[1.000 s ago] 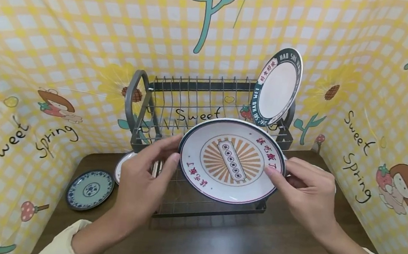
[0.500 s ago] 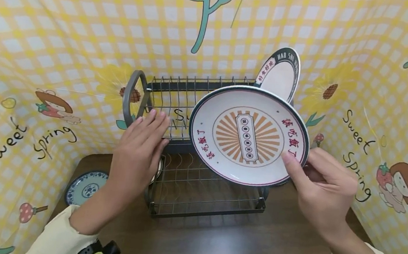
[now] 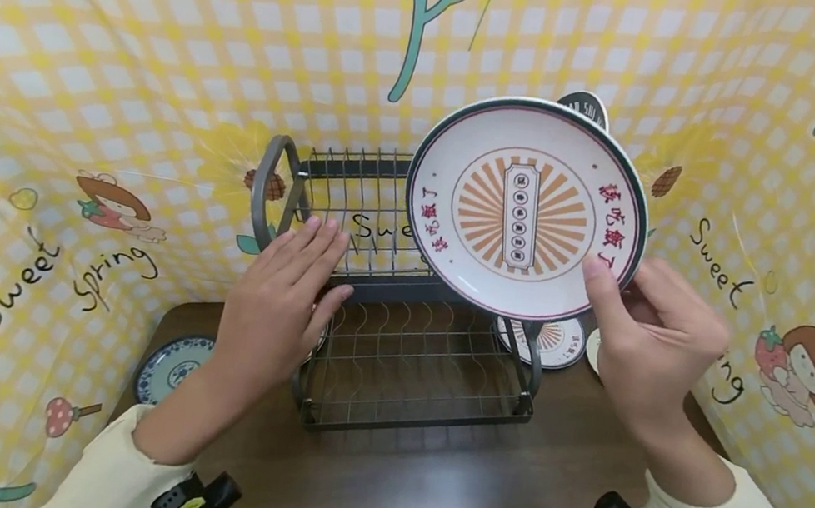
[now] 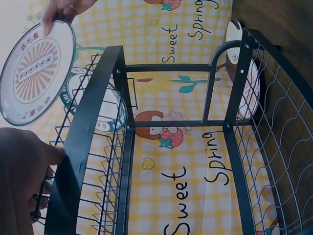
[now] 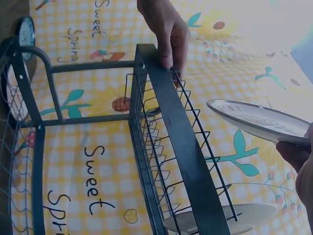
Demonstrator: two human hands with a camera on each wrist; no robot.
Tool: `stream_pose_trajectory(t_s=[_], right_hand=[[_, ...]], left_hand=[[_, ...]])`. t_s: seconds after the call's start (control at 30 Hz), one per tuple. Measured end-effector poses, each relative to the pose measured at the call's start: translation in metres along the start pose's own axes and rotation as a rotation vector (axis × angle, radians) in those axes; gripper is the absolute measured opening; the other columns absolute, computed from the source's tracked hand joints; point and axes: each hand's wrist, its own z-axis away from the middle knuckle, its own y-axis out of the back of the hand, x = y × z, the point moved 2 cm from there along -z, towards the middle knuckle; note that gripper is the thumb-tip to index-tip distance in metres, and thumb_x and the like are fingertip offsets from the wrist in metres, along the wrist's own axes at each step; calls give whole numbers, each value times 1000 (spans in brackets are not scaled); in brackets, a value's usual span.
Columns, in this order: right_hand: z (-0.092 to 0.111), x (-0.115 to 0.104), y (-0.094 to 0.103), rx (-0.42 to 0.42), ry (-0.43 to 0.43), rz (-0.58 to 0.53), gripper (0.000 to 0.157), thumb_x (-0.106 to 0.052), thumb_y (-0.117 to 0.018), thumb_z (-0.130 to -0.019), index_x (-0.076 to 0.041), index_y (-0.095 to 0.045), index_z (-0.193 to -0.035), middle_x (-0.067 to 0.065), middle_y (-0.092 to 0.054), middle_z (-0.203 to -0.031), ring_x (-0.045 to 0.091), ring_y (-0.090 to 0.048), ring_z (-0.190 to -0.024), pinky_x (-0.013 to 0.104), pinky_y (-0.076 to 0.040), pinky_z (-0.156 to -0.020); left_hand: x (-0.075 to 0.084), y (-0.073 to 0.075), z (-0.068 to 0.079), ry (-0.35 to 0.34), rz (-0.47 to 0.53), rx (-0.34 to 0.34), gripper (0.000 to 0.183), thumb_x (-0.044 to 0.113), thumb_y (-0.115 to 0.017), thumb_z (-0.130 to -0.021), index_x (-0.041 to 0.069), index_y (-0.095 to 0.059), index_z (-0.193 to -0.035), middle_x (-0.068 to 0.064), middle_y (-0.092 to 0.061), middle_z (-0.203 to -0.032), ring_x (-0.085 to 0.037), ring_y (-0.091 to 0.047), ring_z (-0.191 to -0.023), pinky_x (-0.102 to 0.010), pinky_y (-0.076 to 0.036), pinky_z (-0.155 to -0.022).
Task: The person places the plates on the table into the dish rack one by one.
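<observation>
My right hand (image 3: 656, 349) pinches a round white plate (image 3: 526, 209) by its right rim, thumb on the face and fingers behind. The plate has a dark rim, an orange sunburst and red characters. It is raised over the right part of the upper tier of a dark metal dish rack (image 3: 388, 289). My left hand (image 3: 282, 298) holds the rack's upper front rail near its left end; in the left wrist view the thumb lies on the rail (image 4: 83, 142). Behind the held plate, a green-rimmed plate (image 3: 589, 107) stands in the upper tier, mostly hidden.
On the wooden table (image 3: 426, 491), a blue-patterned plate (image 3: 171, 370) lies at left, partly behind my left arm. A sunburst plate (image 3: 548, 341) and a pale dish (image 3: 595, 351) lie right of the rack. Yellow checked cloth (image 3: 174, 51) surrounds the back and sides.
My left hand has let go of the plate and moved onto the rack's front rail. My right hand has raised the plate up and rightward, covering most of the green-rimmed plate.
</observation>
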Motion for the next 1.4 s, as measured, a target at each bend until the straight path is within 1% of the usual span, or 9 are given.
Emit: stream_pose_trajectory(t_s=[0.13,0.3,0.53,0.67,0.9,1.07,1.17,1.27,1.4], right_hand=[[-7,-3,-8,80,27,4,13,1,-75,-74,12,-71,-69,-5,-52,-56,6,-38,-55,14,-30,-51],[-15,-7,-16,129,52,43,16,-2,-73,-76,11,-71,-68,-3,-47,-54,6,-37,-55,14,-27,-51],[-21,-4,-26,170,120,77,21,-5,-71,-79,12,-69,-67,19,-42,-52,6,-37,-57,15,-24,-54],[-21,0,-31,180,128,109,23,-7,-69,-81,11,-69,-67,21,-45,-52,6,-37,-58,16,-27,-54],[-24,13,-42,167,178,190,15,-7,-67,-83,4,-76,-79,20,-56,-58,16,-42,-58,14,-34,-57],[-22,27,-47,151,200,268,15,-10,-67,-86,0,-77,-86,18,-60,-62,21,-49,-58,13,-38,-58],[-20,30,-50,136,208,304,15,-9,-66,-86,-1,-77,-90,18,-61,-65,21,-50,-58,12,-38,-58],[-19,30,-53,115,215,337,15,-8,-65,-87,-1,-77,-92,17,-63,-68,21,-52,-58,12,-37,-58],[-20,29,-58,87,222,394,14,-6,-63,-86,0,-76,-88,16,-61,-66,22,-52,-55,17,-34,-54]], left_hand=[[-1,1,0,-5,-10,-29,56,23,-67,-89,5,-50,-139,-13,-50,-143,-28,-44,-136,-41,-32,-117],[-1,3,-1,-2,-9,-47,55,22,-67,-89,5,-50,-139,-14,-50,-142,-28,-44,-136,-41,-31,-117],[-1,5,-2,4,-7,-66,54,22,-66,-91,5,-50,-139,-14,-49,-143,-28,-42,-137,-42,-31,-117],[-1,4,-2,1,-13,-67,54,22,-65,-91,5,-50,-140,-13,-48,-144,-28,-42,-137,-41,-30,-118],[-1,4,-1,2,-14,-64,55,22,-66,-90,4,-50,-140,-13,-48,-144,-28,-42,-137,-41,-31,-117],[-1,3,-1,6,-14,-67,55,22,-66,-91,5,-49,-140,-13,-48,-144,-27,-42,-138,-41,-31,-117],[-1,3,-1,5,-11,-66,54,23,-65,-91,5,-50,-140,-13,-48,-144,-27,-42,-137,-42,-32,-117],[-1,3,-1,8,-5,-68,54,24,-65,-91,6,-50,-140,-12,-48,-144,-27,-42,-138,-40,-29,-118],[-1,3,-1,8,-1,-63,55,24,-65,-91,6,-49,-140,-12,-47,-145,-27,-41,-138,-39,-27,-119]])
